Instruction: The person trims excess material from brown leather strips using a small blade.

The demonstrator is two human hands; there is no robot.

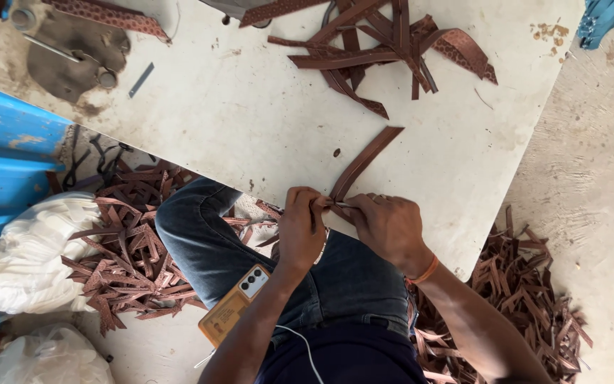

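A brown leather strip [365, 162] runs from the white table top down to my hands at the table's near edge. My left hand [301, 227] pinches the strip's lower end. My right hand [389, 226], with an orange band at the wrist, grips a thin metal tool [340, 205] pressed against that same end. Both hands meet above my lap, over blue jeans.
A pile of brown leather strips [385, 43] lies at the table's far side. The white table [250, 121] carries dark stains and a metal bar [141, 80]. Leather scraps [129, 242] cover the floor on both sides. A phone [234, 304] rests on my thigh; a white cloth bundle [30, 256] sits left.
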